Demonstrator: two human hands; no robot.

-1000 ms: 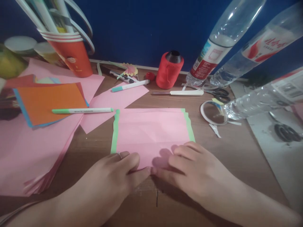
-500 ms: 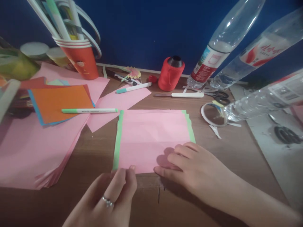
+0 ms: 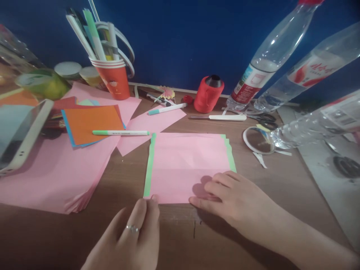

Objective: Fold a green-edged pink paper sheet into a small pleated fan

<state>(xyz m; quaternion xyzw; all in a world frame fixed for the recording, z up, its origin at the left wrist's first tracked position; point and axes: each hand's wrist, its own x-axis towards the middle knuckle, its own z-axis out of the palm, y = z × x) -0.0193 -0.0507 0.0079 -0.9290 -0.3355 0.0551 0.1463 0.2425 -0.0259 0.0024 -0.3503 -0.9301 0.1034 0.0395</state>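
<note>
Green-edged pink paper (image 3: pixel 185 153) lies flat on the tabletop (image 3: pixel 118 187). The left hand (image 3: pixel 132 232) touches the paper's near left corner; whether it pinches there cannot be told. The right hand (image 3: pixel 236 198), released, rests lightly curled over the paper's near right part.

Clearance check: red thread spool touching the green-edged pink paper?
Apart: head view shows wooden tabletop between red thread spool and green-edged pink paper.

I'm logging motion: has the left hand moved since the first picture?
Yes: the left hand moved left, away from the black line, to the near left corner of the pink paper.
</note>
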